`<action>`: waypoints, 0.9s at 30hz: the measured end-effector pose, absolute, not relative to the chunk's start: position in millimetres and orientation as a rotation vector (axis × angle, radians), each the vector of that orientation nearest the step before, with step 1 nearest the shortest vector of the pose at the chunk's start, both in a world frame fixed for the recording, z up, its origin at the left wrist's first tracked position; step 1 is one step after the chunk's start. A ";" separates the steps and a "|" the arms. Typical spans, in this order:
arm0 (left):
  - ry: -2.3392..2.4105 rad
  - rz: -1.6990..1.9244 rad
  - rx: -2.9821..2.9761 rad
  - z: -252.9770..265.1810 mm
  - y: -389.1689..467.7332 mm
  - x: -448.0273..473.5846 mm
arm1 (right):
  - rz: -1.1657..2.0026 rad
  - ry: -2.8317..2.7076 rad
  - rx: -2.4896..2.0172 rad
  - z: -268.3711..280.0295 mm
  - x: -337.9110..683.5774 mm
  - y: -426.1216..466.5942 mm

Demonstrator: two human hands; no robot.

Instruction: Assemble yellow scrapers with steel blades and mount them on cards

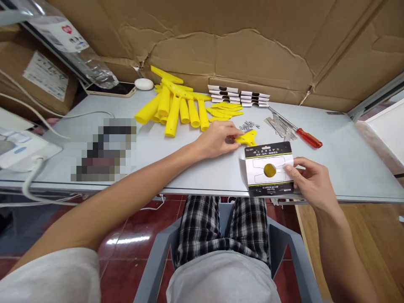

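My left hand [217, 138] is closed, thumb and fingers pinching one end of a yellow plastic scraper [250, 138] just above the table. Its lower part passes out of sight at the top edge of a black-and-white printed packaging card [259, 177]. My right hand [311, 179] grips that card by its right side, thumb in front and fingers behind. A dark yellow disc shows in the middle of the card; I cannot tell whether it is print or a hole. Small screws [248, 125] lie beyond my left fingertips.
Yellow scraper handles [173, 113] are piled at the back, beside flat yellow pieces [224, 111] and stacked folded cards [254, 97]. Metal blades [279, 127] and a red-handled screwdriver [309, 138] lie right. A power strip [25, 147], phone [112, 89] and plastic bottle [78, 46] are left.
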State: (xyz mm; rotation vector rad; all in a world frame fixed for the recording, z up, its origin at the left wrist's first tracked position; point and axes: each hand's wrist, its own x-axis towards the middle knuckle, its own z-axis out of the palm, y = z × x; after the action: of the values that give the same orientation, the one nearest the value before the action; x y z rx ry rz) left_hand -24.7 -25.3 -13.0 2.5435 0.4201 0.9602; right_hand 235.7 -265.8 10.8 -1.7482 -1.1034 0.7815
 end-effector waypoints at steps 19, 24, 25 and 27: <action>0.419 1.233 2.413 -27.2 -4.3 -25.1 | 0.731 -1.217 -1.514 -0.2 246.9 -276.0; 0.556 1.209 2.386 -25.5 -3.9 -27.6 | 0.711 -1.098 -1.471 -4.1 240.3 -267.3; 0.569 1.214 2.383 -25.0 -3.5 -27.8 | 0.729 -1.078 -1.461 -5.3 241.1 -266.3; 0.594 1.218 2.378 -23.9 -2.8 -28.2 | 0.785 -1.024 -1.458 -5.8 243.6 -264.8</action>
State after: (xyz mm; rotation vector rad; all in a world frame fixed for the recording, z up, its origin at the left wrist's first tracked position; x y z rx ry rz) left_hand -28.2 -2.8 -23.9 2.3783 0.5936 1.2177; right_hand 243.6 -264.8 -5.8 -1.4579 -1.0240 0.7854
